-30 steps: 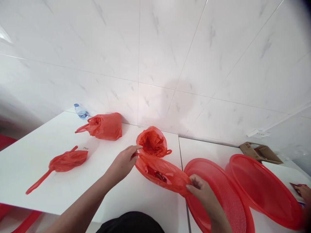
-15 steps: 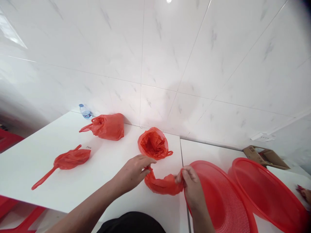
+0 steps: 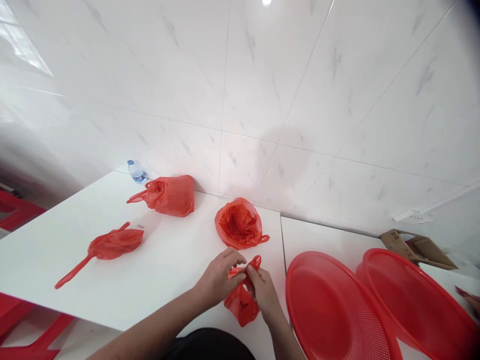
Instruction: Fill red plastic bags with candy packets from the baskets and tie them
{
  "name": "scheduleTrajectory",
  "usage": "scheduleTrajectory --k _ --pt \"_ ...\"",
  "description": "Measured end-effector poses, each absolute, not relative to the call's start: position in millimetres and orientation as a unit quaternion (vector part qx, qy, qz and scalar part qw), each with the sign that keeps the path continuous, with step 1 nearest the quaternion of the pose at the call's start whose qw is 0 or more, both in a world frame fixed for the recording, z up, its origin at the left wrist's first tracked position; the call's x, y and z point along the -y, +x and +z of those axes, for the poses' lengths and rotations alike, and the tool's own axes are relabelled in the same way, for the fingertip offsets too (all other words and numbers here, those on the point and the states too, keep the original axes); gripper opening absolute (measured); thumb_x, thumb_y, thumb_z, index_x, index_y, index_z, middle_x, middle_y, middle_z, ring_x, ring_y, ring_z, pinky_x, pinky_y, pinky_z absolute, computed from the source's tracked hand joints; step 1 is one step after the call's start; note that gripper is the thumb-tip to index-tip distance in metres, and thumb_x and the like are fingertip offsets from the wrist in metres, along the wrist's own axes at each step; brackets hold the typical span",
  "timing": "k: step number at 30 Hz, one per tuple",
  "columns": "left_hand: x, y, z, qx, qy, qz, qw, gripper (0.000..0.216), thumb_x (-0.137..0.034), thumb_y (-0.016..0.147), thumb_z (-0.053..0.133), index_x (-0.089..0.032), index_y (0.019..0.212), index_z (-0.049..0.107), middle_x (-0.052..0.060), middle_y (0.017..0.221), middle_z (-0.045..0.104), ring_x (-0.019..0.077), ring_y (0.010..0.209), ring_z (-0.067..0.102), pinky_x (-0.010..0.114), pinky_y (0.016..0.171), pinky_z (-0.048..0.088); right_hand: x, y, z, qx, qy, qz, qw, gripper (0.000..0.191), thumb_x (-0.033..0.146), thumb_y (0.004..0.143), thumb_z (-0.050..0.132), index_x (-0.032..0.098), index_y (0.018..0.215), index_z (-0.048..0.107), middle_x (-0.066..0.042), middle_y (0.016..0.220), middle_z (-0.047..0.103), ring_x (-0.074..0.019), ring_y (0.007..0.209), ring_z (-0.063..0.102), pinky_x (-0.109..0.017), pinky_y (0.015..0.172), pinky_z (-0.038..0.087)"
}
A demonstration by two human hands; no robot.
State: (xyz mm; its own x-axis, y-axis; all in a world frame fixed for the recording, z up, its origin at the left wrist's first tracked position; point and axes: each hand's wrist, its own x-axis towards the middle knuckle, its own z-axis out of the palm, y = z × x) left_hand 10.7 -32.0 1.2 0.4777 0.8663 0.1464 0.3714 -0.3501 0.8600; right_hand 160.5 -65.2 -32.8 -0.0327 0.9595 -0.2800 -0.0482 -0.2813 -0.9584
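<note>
In front of me, both hands are at the top of a red plastic bag (image 3: 243, 306) that hangs below them near the table's front edge. My right hand (image 3: 263, 290) pinches the gathered handles, with a loop sticking up above its fingers. My left hand (image 3: 219, 277) is closed on the bag's other side, its fingertips meeting the right hand's thumb. Just beyond them sits an open, crumpled red plastic bag (image 3: 240, 225). A full-looking red bag (image 3: 174, 195) lies against the wall, and a flattened red bag (image 3: 116, 244) rests at the left.
Two red plastic baskets (image 3: 322, 300) stand at the right on the adjoining white table. A cardboard box (image 3: 416, 247) is behind them. A water bottle (image 3: 136, 171) stands by the wall at far left. The white tabletop (image 3: 165, 270) meets a tiled wall.
My right hand has moved left, away from the basket, to meet my left hand. The bag stretched between them now hangs down with its handles brought together.
</note>
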Motion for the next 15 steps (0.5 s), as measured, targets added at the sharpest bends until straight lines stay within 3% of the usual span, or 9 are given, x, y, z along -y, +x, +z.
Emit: scheduleTrajectory --k 5,8,11,13,15 --pt "26 16 -20 -0.385 0.829 0.23 0.336 0.023 -0.011 0.074 0.059 -0.022 0.093 0.066 0.004 0.087 0.061 0.0178 0.083 0.056 0.029 0.075 0.047 61 167 -40 0.383 -0.577 0.576 0.434 0.046 0.057 0.087 0.043 0.02 0.058 0.045 0.006 0.046 0.036 -0.0082 0.042 0.029 -0.026 0.043 0.019" --pt "20 18 -29 -0.394 0.83 0.224 0.324 0.019 -0.01 0.079 0.051 -0.021 0.077 0.067 0.003 0.078 0.059 0.017 0.078 0.055 0.029 0.071 0.045 61 173 -43 0.404 -0.565 0.584 0.421 0.05 0.059 0.088 0.039 0.019 0.059 0.049 0.005 0.043 0.039 -0.0076 0.04 0.029 -0.025 0.041 0.018" --pt "16 19 -36 -0.41 0.79 0.256 0.376 0.017 -0.01 0.076 0.052 -0.021 0.07 0.063 0.002 0.079 0.059 0.0164 0.078 0.055 0.028 0.073 0.044 59 182 -45 0.399 -0.54 0.6 0.435 0.048 0.058 0.087 0.043 0.016 0.091 0.064 0.004 0.049 0.047 -0.0075 0.041 0.031 -0.024 0.042 0.02" --pt "14 21 -38 -0.433 0.738 0.29 0.428 0.014 -0.012 0.075 0.053 -0.021 0.07 0.062 0.003 0.086 0.06 0.017 0.084 0.056 0.029 0.077 0.044 57 187 -45 0.381 -0.509 0.623 0.456 0.05 0.056 0.085 0.049 0.016 0.112 0.062 0.004 0.054 0.051 -0.0077 0.044 0.035 -0.023 0.045 0.026" --pt "10 24 -38 -0.452 0.671 0.321 0.494 0.008 -0.016 0.075 0.054 -0.02 0.071 0.06 0.004 0.101 0.062 0.0189 0.095 0.057 0.03 0.083 0.044 53 190 -43 0.366 -0.473 0.643 0.478 0.048 0.053 0.083 0.055 0.017 0.114 0.064 0.003 0.061 0.054 -0.008 0.05 0.039 -0.024 0.051 0.031"
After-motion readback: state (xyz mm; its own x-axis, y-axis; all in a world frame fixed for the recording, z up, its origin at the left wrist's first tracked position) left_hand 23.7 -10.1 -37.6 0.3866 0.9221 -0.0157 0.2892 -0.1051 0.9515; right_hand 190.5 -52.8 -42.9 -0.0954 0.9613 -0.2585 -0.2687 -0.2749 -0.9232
